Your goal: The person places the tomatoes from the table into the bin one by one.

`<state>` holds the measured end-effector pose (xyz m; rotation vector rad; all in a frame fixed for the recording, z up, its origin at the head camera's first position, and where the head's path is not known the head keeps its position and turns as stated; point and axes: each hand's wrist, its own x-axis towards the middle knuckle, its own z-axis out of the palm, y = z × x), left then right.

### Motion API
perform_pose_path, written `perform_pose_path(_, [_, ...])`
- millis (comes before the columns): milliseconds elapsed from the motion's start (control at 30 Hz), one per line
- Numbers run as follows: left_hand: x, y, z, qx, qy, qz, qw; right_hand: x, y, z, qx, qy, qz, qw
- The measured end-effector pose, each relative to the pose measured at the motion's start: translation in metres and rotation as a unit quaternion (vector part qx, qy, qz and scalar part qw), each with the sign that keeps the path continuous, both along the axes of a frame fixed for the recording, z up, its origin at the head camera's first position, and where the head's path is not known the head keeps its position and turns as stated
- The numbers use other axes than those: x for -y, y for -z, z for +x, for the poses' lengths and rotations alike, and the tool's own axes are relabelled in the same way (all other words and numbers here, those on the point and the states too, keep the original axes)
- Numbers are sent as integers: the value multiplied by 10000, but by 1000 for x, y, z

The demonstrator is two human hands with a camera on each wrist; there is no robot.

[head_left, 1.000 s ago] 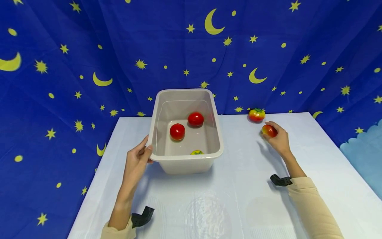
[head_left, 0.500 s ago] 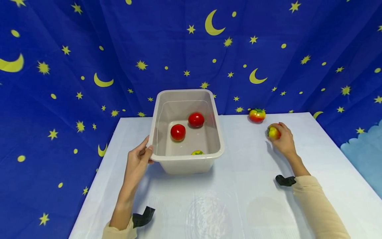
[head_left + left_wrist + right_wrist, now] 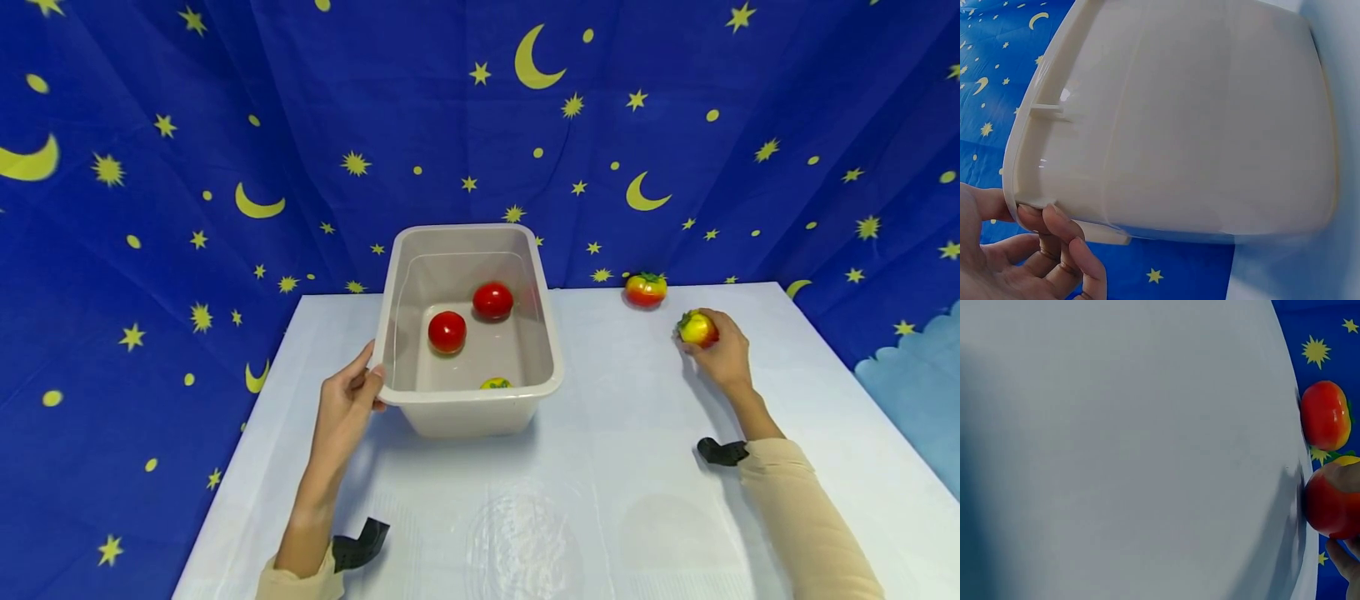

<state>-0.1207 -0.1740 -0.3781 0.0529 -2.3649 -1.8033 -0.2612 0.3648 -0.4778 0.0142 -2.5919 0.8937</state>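
In the head view my left hand [image 3: 351, 400] pinches the near left corner of a grey plastic tub [image 3: 551, 333] by its rim, the thumb on top. The left wrist view shows the tub's outer wall [image 3: 1197, 125] and the curled fingers [image 3: 1063, 225] under the rim. My right hand [image 3: 723, 354] grips a red-and-yellow persimmon [image 3: 696, 329] with a green calyx, low over the table's back right; in the right wrist view the persimmon [image 3: 1332, 503] is close to the white surface. A second persimmon [image 3: 646, 290] sits just behind and left of it.
Inside the tub lie two red round fruits [image 3: 447, 332] and a yellow one with green on top [image 3: 496, 383], partly hidden by the near rim. A blue curtain [image 3: 450, 108] with moons and stars stands behind the white table [image 3: 600, 500].
My right hand has moved a little to the right with the persimmon, which has turned so that more of its yellow, green-topped side shows. My left hand and the tub have stayed put.
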Motion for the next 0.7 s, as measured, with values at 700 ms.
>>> perform_pose_path(700, [1, 0, 0, -73, 44, -59, 9999, 14, -15, 9, 199, -136, -900, 9956])
